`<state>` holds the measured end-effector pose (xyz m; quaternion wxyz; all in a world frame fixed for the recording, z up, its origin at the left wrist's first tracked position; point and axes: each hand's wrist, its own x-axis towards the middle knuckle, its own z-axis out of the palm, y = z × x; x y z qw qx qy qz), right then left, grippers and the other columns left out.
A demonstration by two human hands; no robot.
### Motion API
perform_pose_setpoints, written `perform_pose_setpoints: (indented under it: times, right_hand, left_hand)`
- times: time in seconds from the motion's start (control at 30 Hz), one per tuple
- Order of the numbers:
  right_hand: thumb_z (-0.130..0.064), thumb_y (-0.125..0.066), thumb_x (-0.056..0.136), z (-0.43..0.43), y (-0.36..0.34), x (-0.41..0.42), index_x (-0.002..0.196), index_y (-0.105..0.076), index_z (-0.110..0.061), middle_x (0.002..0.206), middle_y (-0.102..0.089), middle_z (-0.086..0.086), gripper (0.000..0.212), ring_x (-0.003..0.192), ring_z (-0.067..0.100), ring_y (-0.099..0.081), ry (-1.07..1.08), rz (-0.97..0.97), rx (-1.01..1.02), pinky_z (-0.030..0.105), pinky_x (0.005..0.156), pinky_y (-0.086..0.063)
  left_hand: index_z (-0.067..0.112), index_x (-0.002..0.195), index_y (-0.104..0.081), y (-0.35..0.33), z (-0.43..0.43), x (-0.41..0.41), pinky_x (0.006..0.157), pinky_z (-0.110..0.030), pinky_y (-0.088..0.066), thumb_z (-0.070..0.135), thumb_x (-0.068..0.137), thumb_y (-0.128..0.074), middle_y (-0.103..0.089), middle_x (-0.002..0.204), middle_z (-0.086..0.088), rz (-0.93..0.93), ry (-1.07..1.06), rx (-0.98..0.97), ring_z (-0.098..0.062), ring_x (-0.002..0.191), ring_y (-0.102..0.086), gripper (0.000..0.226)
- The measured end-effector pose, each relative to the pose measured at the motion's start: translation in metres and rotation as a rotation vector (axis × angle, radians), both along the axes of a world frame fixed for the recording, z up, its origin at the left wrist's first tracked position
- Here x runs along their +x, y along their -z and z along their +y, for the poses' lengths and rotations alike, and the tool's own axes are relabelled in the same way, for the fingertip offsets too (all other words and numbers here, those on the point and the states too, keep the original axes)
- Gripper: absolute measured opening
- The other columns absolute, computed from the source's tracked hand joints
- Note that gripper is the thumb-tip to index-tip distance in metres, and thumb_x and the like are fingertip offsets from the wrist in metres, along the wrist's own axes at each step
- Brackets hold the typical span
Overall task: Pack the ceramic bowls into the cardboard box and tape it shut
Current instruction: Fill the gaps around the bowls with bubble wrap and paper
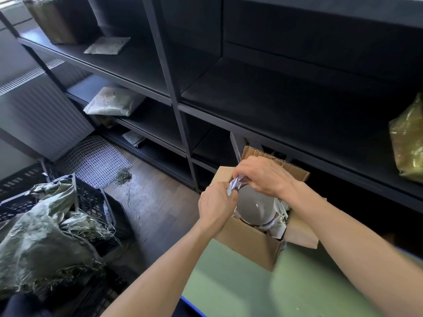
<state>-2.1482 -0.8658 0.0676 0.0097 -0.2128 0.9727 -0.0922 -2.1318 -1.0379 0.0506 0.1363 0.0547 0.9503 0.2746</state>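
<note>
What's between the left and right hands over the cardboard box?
Head view: a wad of crumpled white paper, pinched by left hand and right hand, above the round grey ceramic bowl in the brown cardboard box.

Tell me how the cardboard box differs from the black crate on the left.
The cardboard box is brown with solid walls; the black crate has perforated walls. The box stands on the green table; the crate sits lower, beside it. The box holds a grey bowl and white paper; the crate holds a greenish sack with straw. Both are open on top.
</note>
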Motion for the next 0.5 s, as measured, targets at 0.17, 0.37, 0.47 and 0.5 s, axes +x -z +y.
perform_pose_setpoints:
  times: [0.17, 0.37, 0.47, 0.5]
  right_hand:
    - [-0.01, -0.069, 0.085, -0.01, 0.002, -0.006, 0.1, -0.061, -0.024, 0.092, -0.064, -0.006, 0.021, 0.085, 0.018, -0.056, 0.0, 0.052, 0.039, 0.034, 0.08, -0.049]
    - [-0.001, -0.065, 0.08, -0.009, 0.016, -0.005, 0.092, -0.054, -0.023, 0.083, -0.057, -0.005, 0.027, 0.076, 0.019, -0.054, 0.039, 0.076, 0.062, 0.034, 0.074, -0.05]
    - [-0.005, -0.065, 0.082, -0.01, 0.023, -0.004, 0.091, -0.052, -0.024, 0.081, -0.055, -0.006, 0.025, 0.073, 0.019, -0.053, 0.05, 0.091, 0.072, 0.034, 0.074, -0.05]
    - [-0.006, -0.065, 0.082, -0.01, 0.024, -0.004, 0.091, -0.053, -0.024, 0.08, -0.055, -0.005, 0.023, 0.073, 0.019, -0.053, 0.048, 0.093, 0.074, 0.034, 0.073, -0.049]
  left_hand:
    - [0.017, 0.077, -0.054, 0.0, 0.001, 0.009, 0.062, -0.032, -0.036, 0.047, 0.099, -0.045, -0.05, 0.059, 0.006, 0.089, 0.011, -0.008, -0.022, 0.064, -0.049, 0.038]
    - [0.016, 0.086, -0.054, 0.006, -0.003, 0.017, 0.065, -0.035, -0.046, 0.045, 0.101, -0.043, -0.058, 0.081, 0.004, 0.168, 0.031, 0.013, -0.02, 0.071, -0.052, 0.034]
    - [0.017, 0.09, -0.051, 0.008, -0.005, 0.017, 0.064, -0.037, -0.048, 0.046, 0.099, -0.047, -0.06, 0.081, 0.003, 0.159, -0.016, 0.055, -0.021, 0.072, -0.055, 0.03]
    - [0.019, 0.093, -0.046, 0.007, -0.006, 0.018, 0.062, -0.036, -0.047, 0.046, 0.099, -0.049, -0.06, 0.081, 0.002, 0.154, -0.039, 0.099, -0.022, 0.071, -0.055, 0.028]
